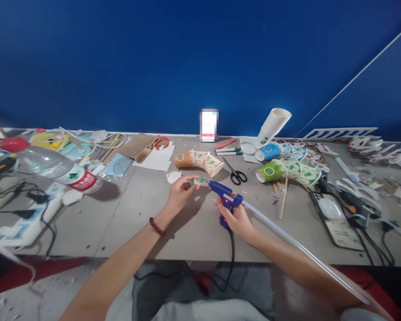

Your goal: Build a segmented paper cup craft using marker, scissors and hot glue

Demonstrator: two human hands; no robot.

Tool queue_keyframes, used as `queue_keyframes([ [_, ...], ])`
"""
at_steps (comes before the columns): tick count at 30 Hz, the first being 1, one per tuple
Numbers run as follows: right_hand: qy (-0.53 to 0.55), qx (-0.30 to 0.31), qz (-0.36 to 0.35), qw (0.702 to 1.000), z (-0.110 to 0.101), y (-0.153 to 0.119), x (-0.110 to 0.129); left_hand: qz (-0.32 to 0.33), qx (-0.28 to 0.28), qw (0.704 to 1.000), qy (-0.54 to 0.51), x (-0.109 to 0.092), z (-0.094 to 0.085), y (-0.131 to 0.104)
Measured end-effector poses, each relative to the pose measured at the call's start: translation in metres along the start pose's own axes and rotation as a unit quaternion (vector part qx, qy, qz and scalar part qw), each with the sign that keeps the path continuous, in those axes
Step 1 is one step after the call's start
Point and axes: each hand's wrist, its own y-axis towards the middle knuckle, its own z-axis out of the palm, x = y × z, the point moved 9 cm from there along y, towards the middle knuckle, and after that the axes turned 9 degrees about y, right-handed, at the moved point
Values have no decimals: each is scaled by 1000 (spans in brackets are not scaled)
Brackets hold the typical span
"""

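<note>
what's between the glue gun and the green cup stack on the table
In the head view, black scissors lie between the glue gun and the green cup stack; otherwise bare table.

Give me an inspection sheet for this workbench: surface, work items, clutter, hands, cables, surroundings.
Surface: grey table, speckled with paper scraps.
Work items: blue glue gun, red light on, nozzle at a small green-and-white piece; long clear glue stick trails from its rear.
Clutter: scissors, orange cup chain, green cup chain, blue cup chain, white cup stack, water bottle lying down, markers.
Hands: left hand pinches the piece; right hand grips the gun.
Cables: gun cord drops off the front edge; power strip at left.
Surroundings: blue wall.
</note>
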Motion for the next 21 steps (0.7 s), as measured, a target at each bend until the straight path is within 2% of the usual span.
queue_keyframes([
  [8,-11,-13,2,1000,-2,-1,4,-8,4,1000,3,-1,1,-1],
  [21,2,-28,13,1000,-3,0,-2,-10,7,1000,-4,-1,2,-2],
])
